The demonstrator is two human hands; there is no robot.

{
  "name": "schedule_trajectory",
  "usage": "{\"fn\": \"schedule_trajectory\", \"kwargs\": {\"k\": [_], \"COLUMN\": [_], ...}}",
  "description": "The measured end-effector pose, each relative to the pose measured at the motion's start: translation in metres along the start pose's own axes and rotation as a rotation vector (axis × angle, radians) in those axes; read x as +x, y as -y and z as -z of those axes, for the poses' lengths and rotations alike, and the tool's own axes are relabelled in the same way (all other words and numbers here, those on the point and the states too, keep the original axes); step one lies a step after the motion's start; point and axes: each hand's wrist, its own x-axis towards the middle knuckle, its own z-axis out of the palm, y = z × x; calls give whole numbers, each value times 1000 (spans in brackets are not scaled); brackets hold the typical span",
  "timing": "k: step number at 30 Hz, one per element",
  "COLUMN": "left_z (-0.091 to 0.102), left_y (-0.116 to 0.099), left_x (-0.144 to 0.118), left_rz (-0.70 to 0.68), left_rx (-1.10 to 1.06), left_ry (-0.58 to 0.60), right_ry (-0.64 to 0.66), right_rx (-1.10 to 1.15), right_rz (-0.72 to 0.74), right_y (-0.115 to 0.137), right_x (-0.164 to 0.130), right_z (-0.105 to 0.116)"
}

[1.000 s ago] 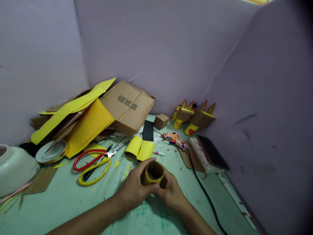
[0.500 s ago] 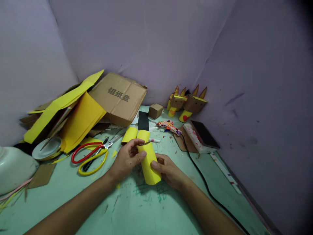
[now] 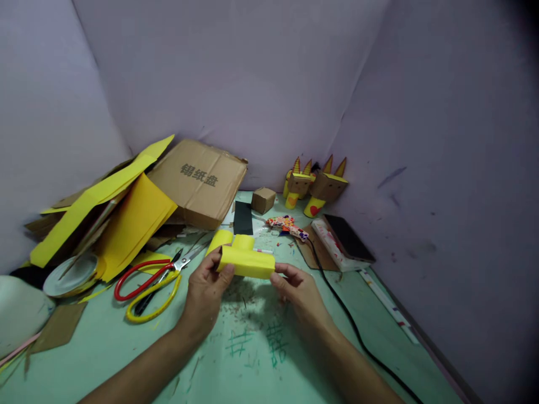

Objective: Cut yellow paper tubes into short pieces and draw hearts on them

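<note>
This was a makeshift craft corner, a pale green scribbled surface [image 3: 252, 359] walled by lilac sheets, with red and yellow scissors [image 3: 147, 280] lying just right of stacked yellow paper and cardboard [image 3: 126, 207], and finished cardboard animal figures [image 3: 315, 188] standing behind a glue gun [image 3: 288, 225].

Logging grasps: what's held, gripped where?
A yellow paper tube, lying sideways, held by its two ends: left hand on the left end, right hand on the right.
</note>
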Motion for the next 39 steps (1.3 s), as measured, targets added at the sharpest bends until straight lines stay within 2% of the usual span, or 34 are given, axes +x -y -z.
{"fn": "schedule_trajectory", "kwargs": {"k": [6, 12, 16, 20, 23, 27, 33, 37, 39], "left_z": [1, 2, 3, 4, 4, 2, 0, 0, 2], "left_y": [-6, -17, -13, -9, -10, -17, -15, -9, -7], "left_x": [-7, -8, -11, -11, -10, -8, -11, -16, -17], "left_rz": [4, -109, -172, -84, -55, -41, -57, -42, -43], "left_rx": [232, 406, 390, 369, 360, 340, 385, 413, 374], "left_ry": [156, 155, 126, 107, 129, 216, 166, 220, 188], "right_ry": [5, -24, -38, -25, -35, -15, 48, 48, 61], "right_rx": [65, 57, 66, 61, 45, 20, -19, -57, -72], "right_rz": [-12, 44, 59, 55, 106, 171, 162, 179, 205], "right_y": [2, 0, -5, -8, -8, -4, -4, -7, -6], "right_x": [-1, -8, -8, -1, 1, 1, 5, 7, 7], "right_z": [-5, -6, -10, -8, -1, 8, 7, 10, 13]}}
